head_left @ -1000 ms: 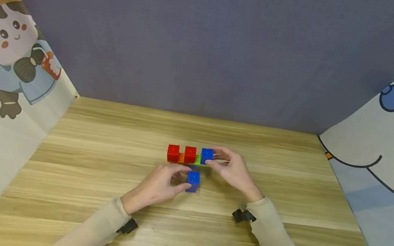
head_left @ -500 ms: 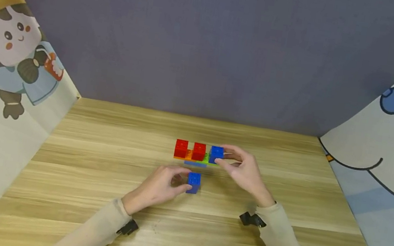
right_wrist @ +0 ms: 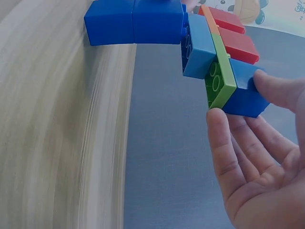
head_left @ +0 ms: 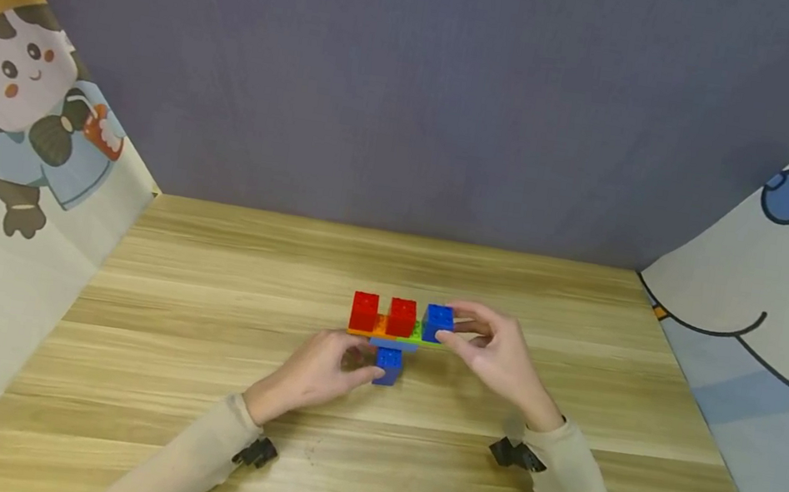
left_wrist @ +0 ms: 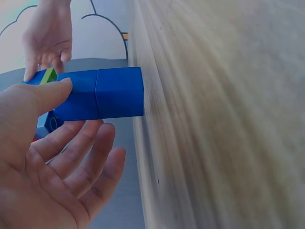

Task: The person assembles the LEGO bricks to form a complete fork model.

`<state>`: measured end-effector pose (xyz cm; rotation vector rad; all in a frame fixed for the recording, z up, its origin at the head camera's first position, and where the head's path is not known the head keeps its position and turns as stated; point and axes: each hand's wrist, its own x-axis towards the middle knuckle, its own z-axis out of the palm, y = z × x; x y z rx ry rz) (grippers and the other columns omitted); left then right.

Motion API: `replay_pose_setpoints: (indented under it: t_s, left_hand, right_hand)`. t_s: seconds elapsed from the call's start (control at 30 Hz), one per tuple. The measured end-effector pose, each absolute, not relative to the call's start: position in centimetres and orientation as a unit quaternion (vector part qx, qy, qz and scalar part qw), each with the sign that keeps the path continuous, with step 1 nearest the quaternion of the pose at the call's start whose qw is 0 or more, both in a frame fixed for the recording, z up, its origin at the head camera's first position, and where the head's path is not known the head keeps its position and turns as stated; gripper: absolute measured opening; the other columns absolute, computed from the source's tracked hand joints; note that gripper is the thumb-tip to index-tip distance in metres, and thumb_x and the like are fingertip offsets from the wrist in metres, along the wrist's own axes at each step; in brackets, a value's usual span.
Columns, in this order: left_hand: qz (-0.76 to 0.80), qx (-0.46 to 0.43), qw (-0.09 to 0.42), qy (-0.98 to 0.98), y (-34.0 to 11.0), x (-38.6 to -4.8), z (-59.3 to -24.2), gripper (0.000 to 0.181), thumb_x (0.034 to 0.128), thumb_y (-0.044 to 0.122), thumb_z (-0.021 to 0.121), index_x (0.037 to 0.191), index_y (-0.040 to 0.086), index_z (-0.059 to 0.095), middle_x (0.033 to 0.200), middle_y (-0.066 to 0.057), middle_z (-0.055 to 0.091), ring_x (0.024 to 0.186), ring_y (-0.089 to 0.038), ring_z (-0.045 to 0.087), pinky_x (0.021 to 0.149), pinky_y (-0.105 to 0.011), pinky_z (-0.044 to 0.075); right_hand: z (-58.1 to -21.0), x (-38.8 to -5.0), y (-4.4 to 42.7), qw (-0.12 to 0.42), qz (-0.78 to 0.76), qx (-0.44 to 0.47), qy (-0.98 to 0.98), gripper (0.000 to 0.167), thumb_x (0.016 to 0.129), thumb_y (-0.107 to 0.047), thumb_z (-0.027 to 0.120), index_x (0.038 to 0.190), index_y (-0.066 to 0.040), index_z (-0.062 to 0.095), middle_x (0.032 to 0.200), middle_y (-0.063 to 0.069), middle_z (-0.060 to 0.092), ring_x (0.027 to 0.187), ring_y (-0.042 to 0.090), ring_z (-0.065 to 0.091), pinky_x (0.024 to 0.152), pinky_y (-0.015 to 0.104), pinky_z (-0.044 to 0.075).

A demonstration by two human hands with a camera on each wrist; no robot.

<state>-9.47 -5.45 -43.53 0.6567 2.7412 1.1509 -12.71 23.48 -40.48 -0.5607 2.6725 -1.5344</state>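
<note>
Two dark blue toy bricks stacked into a column (left_wrist: 119, 93) stand upright on the table. My left hand (head_left: 312, 369) pinches this column near its top between thumb and fingers. My right hand (head_left: 496, 357) grips the blue brick (head_left: 438, 322) at the right end of a built piece. Two red bricks (head_left: 364, 311) share the top of that piece, on an orange plate (right_wrist: 208, 18) and a green plate (right_wrist: 224, 78). Under the plates sits a light blue brick (right_wrist: 200, 45). It is tilted right over the column's studs; whether they are joined I cannot tell.
The wood-grain table (head_left: 249, 259) spreads around both hands. A grey-blue panel (head_left: 415, 98) rises behind it, and cartoon-printed walls flank it. Black straps with small devices (head_left: 516, 455) sit at the wrists.
My right hand has carried the built piece to the right, then toward me, from behind the blue column to above it. My left hand has stayed nearly still on the column.
</note>
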Motion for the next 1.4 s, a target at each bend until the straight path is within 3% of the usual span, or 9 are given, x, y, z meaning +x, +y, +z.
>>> replay_pose_setpoints:
  t_s: [0.23, 0.7, 1.27, 1.4]
  left_hand:
    - [0.388, 0.226, 0.042, 0.893, -5.7, -9.7, -43.6, 0.032, 0.0966, 0.031, 0.081, 0.127, 0.024, 0.074, 0.113, 0.006, 0.081, 0.096, -0.009, 0.074, 0.084, -0.031, 0.062]
    - [0.407, 0.244, 0.051, 0.879, -5.8, -10.1, -43.8, 0.038, 0.0968, 0.029, 0.081, 0.133, 0.024, 0.072, 0.124, 0.005, 0.078, 0.096, -0.008, 0.074, 0.084, -0.028, 0.062]
    - [0.432, 0.231, 0.071, 0.869, -5.9, -10.1, -43.9, 0.034, 0.0953, 0.029, 0.083, 0.127, 0.021, 0.074, 0.113, 0.005, 0.080, 0.092, -0.006, 0.072, 0.082, -0.027, 0.061]
    - [0.443, 0.218, 0.086, 0.866, -6.0, -10.2, -44.0, 0.037, 0.0944, 0.031, 0.083, 0.127, 0.018, 0.074, 0.117, 0.002, 0.080, 0.095, -0.007, 0.072, 0.088, -0.031, 0.061]
  right_hand:
    - [-40.5, -12.5, 23.5, 0.003, -0.491, -0.192, 0.850, 0.043, 0.097, -0.023, 0.081, 0.136, -0.008, 0.070, 0.129, 0.015, 0.076, 0.106, 0.029, 0.077, 0.080, 0.026, 0.063]
    - [-40.7, -11.9, 23.4, -0.005, -0.506, -0.199, 0.839, 0.041, 0.094, -0.015, 0.083, 0.132, -0.005, 0.071, 0.124, 0.016, 0.078, 0.101, 0.029, 0.078, 0.075, 0.029, 0.064]
    - [-41.1, -11.4, 23.8, -0.015, -0.499, -0.216, 0.839, 0.039, 0.093, -0.016, 0.084, 0.130, -0.010, 0.074, 0.116, 0.011, 0.080, 0.100, 0.023, 0.078, 0.075, 0.027, 0.063]
    - [-41.3, -11.4, 23.8, -0.016, -0.503, -0.225, 0.834, 0.039, 0.091, -0.014, 0.086, 0.129, -0.011, 0.074, 0.112, 0.009, 0.080, 0.098, 0.021, 0.077, 0.074, 0.028, 0.063]
